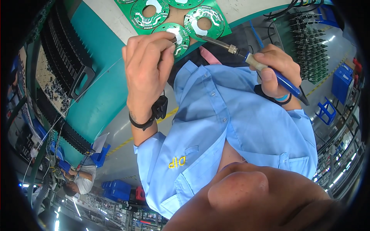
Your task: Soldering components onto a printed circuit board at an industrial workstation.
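My left hand is closed in a pinch over a round green circuit board with a pale centre. Thin solder wire runs from the left up to this hand, and a short bright end shows at the fingertips. In my right hand is a soldering iron with a blue and cream handle, gripped like a pen. Its metal tip points left, at the lower edge of the neighbouring ring-shaped board; whether it touches is unclear. Both boards belong to a green panel of several rings.
Left of my left hand stands a black slotted rack on a teal mat, beside a tray of small parts. At right is a stack of pin-covered boards. A blue stool and a person in white are farther off.
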Available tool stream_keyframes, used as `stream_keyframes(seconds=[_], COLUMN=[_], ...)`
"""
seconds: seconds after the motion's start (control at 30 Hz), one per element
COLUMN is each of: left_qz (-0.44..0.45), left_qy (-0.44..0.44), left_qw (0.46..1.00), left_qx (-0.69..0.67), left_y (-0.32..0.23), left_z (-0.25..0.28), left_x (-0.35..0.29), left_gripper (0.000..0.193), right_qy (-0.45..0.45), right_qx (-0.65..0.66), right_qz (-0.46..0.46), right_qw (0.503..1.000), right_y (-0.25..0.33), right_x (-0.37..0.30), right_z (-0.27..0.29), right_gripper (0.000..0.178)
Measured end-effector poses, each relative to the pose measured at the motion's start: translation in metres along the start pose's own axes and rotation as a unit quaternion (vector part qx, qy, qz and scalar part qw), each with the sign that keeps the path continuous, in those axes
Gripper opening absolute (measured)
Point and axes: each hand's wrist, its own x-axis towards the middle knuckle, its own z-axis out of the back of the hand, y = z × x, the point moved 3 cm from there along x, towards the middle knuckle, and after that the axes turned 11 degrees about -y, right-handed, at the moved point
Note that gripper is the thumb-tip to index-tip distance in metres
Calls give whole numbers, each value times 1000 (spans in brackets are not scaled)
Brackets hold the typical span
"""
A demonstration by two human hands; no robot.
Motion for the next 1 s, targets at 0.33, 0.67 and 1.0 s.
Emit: stream_keyframes(seconds=[0.33,0.67,1.0], left_qz=[42,19,-8], left_qy=[19,38,57], left_qw=[998,999,998], left_qx=[-36,0,18], left_y=[1,3,4], left_z=[4,9,-2], left_x=[6,14,17], left_gripper=[17,16,18], right_qy=[-34,49,72], right_qx=[83,73,27], right_qz=[-63,50,62], right_qw=[994,995,995], right_y=[-19,-10,-12], right_x=[6,21,7], right_z=[2,-1,-9], right_gripper=[16,20,17])
